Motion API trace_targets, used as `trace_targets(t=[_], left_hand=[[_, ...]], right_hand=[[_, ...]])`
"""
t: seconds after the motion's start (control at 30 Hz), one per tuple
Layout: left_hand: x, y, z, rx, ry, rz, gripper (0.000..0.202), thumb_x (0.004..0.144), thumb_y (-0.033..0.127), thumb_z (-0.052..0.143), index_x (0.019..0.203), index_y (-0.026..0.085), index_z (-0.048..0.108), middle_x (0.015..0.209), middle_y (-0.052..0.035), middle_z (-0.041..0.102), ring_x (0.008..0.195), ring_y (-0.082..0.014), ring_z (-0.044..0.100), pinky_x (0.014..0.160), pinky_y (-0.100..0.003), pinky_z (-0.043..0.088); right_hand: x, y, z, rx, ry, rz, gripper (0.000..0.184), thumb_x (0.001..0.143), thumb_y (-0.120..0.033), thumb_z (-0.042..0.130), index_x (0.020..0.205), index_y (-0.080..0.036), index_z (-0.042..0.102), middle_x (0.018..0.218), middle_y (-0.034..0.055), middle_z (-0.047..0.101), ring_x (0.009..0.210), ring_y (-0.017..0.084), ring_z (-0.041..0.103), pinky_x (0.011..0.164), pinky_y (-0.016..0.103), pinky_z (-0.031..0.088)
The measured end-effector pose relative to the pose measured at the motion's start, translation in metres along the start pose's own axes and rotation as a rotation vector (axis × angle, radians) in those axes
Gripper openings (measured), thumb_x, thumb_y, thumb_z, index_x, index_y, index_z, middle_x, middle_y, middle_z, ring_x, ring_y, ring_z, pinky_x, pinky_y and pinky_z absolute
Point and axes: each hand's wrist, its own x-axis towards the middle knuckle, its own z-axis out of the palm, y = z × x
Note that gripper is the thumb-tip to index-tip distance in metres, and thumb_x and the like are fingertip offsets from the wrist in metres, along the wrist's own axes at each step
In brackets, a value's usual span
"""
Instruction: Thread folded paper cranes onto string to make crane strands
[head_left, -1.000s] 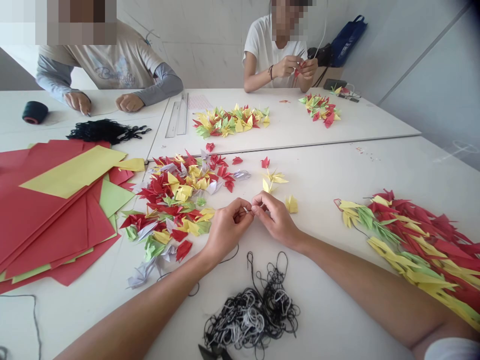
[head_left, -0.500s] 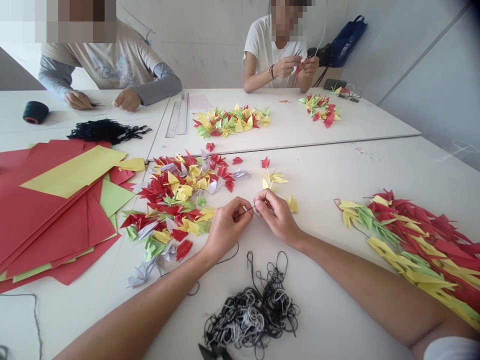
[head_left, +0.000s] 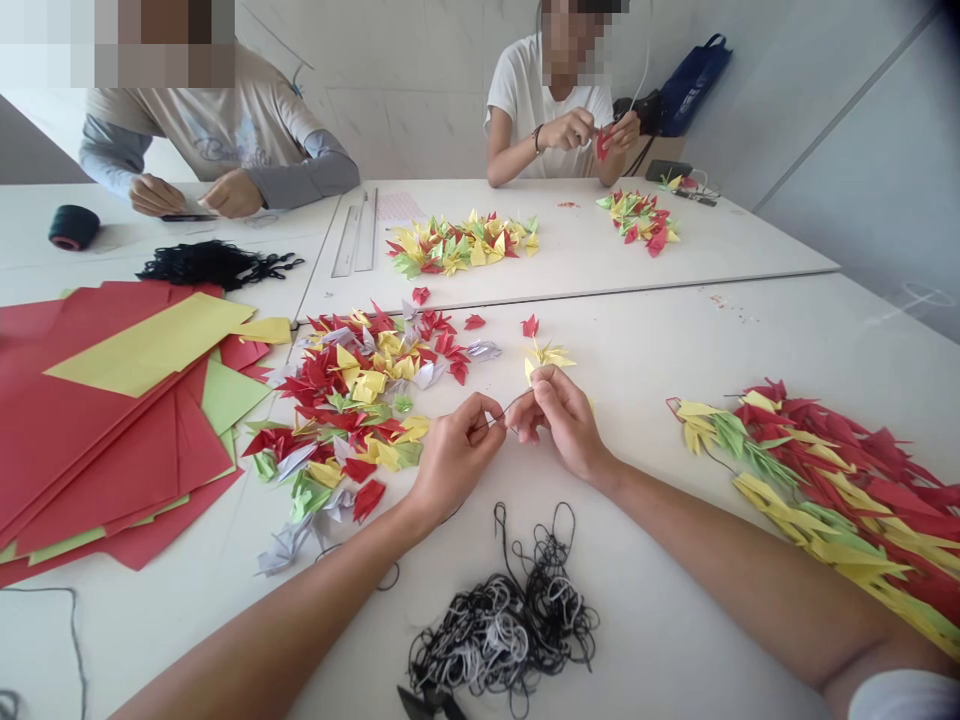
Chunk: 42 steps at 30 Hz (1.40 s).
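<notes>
My left hand and my right hand are pinched over the white table, a short length of dark thread stretched between their fingertips. The right fingers sit just below a yellow paper crane. Left of my hands lies a pile of red, yellow, green and white folded cranes. A tangle of black and grey thread lies in front of my wrists. At right lie strung rows of cranes.
Red, yellow and green paper sheets are stacked at left. Across the tables two other people work; one holds a red crane. More crane piles, rulers, black thread and a dark spool lie there.
My hands have drawn apart, the right one moving up and right toward the yellow crane, so the thread between them is longer. The far person has lifted a red crane.
</notes>
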Motion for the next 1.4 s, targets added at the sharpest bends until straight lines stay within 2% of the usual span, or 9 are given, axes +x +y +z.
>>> trace_targets(t=[0.1,0.17,0.3,0.43,0.67,0.83,1.0,1.23,1.4], left_hand=[[-0.002,0.001,0.0,0.119,-0.024,0.042,0.015,0.091,0.027,0.054,0.084,0.019,0.064,0.051,0.009,0.029,0.048,-0.0085,0.028,0.053,-0.021,0.025],[-0.003,0.001,0.0,0.194,-0.04,0.079,0.023,0.095,0.027,0.049,0.084,0.019,0.067,0.053,0.0067,0.043,0.047,-0.0081,0.032,0.053,-0.021,0.026],[-0.005,0.0,-0.004,0.329,-0.062,0.227,0.026,0.095,0.019,0.044,0.089,0.019,0.069,0.08,-0.0007,0.07,0.05,-0.0077,0.044,0.054,-0.022,0.03],[-0.006,-0.004,-0.005,0.425,-0.068,0.365,0.026,0.09,0.011,0.041,0.085,0.018,0.066,0.077,-0.0009,0.069,0.052,-0.0093,0.047,0.053,-0.022,0.03],[-0.008,-0.007,-0.003,0.434,-0.002,0.47,0.023,0.091,0.011,0.043,0.085,0.018,0.064,0.076,-0.0004,0.069,0.055,-0.0087,0.049,0.053,-0.022,0.032],[-0.009,-0.007,-0.004,0.472,0.023,0.471,0.022,0.09,0.011,0.042,0.086,0.019,0.062,0.074,-0.0001,0.07,0.051,-0.0082,0.049,0.052,-0.022,0.031],[-0.01,-0.008,-0.004,0.56,0.048,0.571,0.018,0.089,0.009,0.043,0.086,0.02,0.058,0.065,0.0029,0.065,0.049,-0.0089,0.048,0.055,-0.023,0.033],[-0.008,-0.009,-0.002,0.445,0.076,0.37,0.011,0.092,0.02,0.05,0.104,0.021,0.052,0.056,0.0097,0.046,0.044,-0.0072,0.041,0.05,-0.019,0.026],[-0.004,-0.007,-0.002,0.31,0.01,0.227,0.012,0.087,0.021,0.054,0.1,0.021,0.054,0.058,0.0102,0.036,0.048,-0.0071,0.036,0.052,-0.018,0.028]], right_hand=[[0.0,0.0,0.001,-0.007,0.039,0.002,0.032,0.1,-0.057,0.044,0.096,-0.026,0.036,0.086,0.0027,0.074,0.05,0.011,0.058,0.044,0.023,0.041],[-0.001,0.001,0.002,-0.063,0.067,-0.029,0.031,0.1,-0.055,0.043,0.095,-0.026,0.036,0.091,0.004,0.076,0.049,0.011,0.058,0.044,0.023,0.04],[-0.003,0.003,0.004,-0.181,0.095,-0.046,0.03,0.101,-0.054,0.042,0.095,-0.025,0.037,0.085,0.002,0.076,0.047,0.01,0.056,0.046,0.024,0.04],[-0.003,0.003,0.004,-0.203,0.075,-0.016,0.03,0.102,-0.054,0.04,0.094,-0.025,0.038,0.078,-0.0005,0.073,0.046,0.011,0.057,0.046,0.024,0.04],[-0.003,0.001,0.003,-0.183,-0.097,0.021,0.03,0.102,-0.053,0.04,0.092,-0.025,0.039,0.062,-0.0064,0.063,0.044,0.012,0.057,0.045,0.024,0.039],[-0.003,0.001,0.003,-0.176,-0.084,0.033,0.031,0.102,-0.054,0.04,0.093,-0.025,0.039,0.064,-0.0058,0.064,0.044,0.011,0.056,0.045,0.023,0.039],[-0.004,0.0,0.003,-0.152,-0.081,0.048,0.031,0.102,-0.054,0.04,0.093,-0.025,0.038,0.063,-0.0065,0.064,0.045,0.011,0.056,0.046,0.022,0.038],[-0.004,-0.001,0.003,-0.137,-0.242,0.068,0.033,0.101,-0.056,0.04,0.093,-0.025,0.038,0.049,-0.0079,0.059,0.04,0.012,0.047,0.044,0.022,0.035],[-0.003,-0.001,0.002,-0.129,-0.289,0.071,0.033,0.101,-0.057,0.039,0.094,-0.025,0.04,0.046,-0.0085,0.056,0.039,0.012,0.048,0.044,0.022,0.034]])
